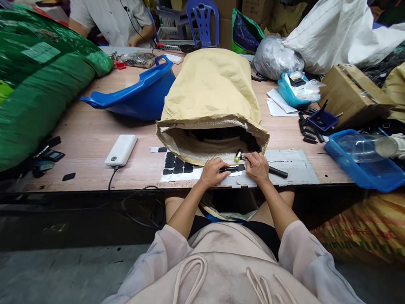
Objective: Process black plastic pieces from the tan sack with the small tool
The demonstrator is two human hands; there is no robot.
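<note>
My left hand (213, 171) is closed on a slim black piece (229, 169) at the table's front edge. My right hand (257, 167) is closed around a small hammer; its black handle (278, 172) sticks out to the right, and its shiny head (238, 155) with a yellowish tip shows on the left. The fingers partly cover the hammer. Just left of my left hand lies a white sheet (166, 178) bearing several black stickers (178, 165). A grey board (301, 166) lies under my right hand. Behind both hands, a large tan sack (214, 86) lies with its mouth facing me; dark contents show inside.
A blue basin (138, 94) and a white power bank (121, 150) with a cable are on the left, beside green sacks (58, 85). On the right are a blue basket (364, 173) holding a bottle, a cardboard box (354, 93) and black pieces (311, 133). A person (110, 15) sits opposite.
</note>
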